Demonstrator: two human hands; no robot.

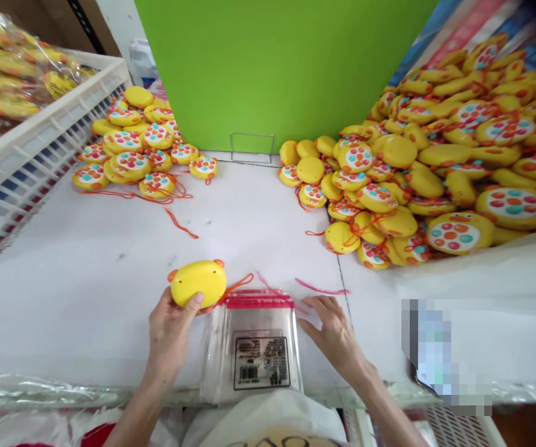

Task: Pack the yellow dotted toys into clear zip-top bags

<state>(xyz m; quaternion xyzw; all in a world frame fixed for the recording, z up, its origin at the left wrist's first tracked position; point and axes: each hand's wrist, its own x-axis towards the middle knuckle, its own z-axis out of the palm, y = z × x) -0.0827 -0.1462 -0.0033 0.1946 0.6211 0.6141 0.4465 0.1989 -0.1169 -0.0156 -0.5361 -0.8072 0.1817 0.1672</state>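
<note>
Left hand [171, 329]: its grip is closed around a yellow toy [198, 282], thumb on the near face and the other fingers behind it; the toy is held just above the worktop [86, 285], plain back toward the camera.
Yellow toy: rounded, with small orange ears at its upper corners and an orange cord [238, 284] trailing from its right side onto the worktop, just above the bags' red edge.
Right hand [333, 332]: its grip is released, fingers spread flat, fingertips touching the right edge of the stack of clear bags [251, 347]; it holds nothing.
Stack of clear bags: lies flat at the near edge of the worktop between the two hands, red zip strip along the far end, a black-and-white printed label [261, 362] on the top bag.
Left pile [132, 146]: more of the same toys at the far left, many showing faces with coloured dots, beside a white crate [30, 155].
Right pile [445, 161]: a much larger heap at the far right, rising against the wall.
Loose cords [322, 288]: pink and orange strands lie on the bare worktop beyond the bags.
Green panel [277, 68]: stands upright behind the worktop, between the piles.
</note>
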